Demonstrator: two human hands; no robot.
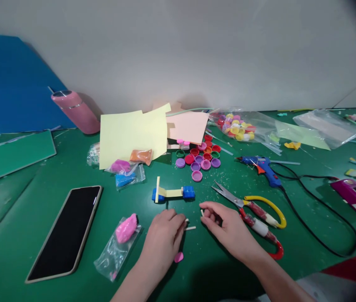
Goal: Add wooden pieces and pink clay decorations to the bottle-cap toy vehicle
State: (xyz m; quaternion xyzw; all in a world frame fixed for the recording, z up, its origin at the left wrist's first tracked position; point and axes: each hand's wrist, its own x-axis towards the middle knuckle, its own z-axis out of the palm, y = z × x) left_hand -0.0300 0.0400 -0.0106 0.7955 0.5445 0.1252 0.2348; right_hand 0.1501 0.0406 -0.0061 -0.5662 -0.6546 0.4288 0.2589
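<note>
White stick [202, 213] shows at the tips of the right hand [220, 220], held between thumb and forefinger, the other fingers curled in behind, over the green table [17, 247]. Left hand [165, 233] lies low with its fingers bent close together; a second stick [190, 228] pokes out beside its fingertips (I cannot tell whether they grip it or only cover it). Near that hand, on the table, lies a pink scrap [178, 257]. Just beyond both hands sits a small model [174, 193], two blue blocks joined by a cream strip, with another cream strip across the left block. Behind it is a cluster of bottle caps [197, 175] in red, purple, pink and green. To the right of the right hand lie scissors [242, 203], blades slightly apart, and past them a blue glue gun [261, 163] with a black cord. On the left are a phone [66, 230], its screen dark, and a clear bag [111, 251] with pink clay [126, 228] at its upper end
</note>
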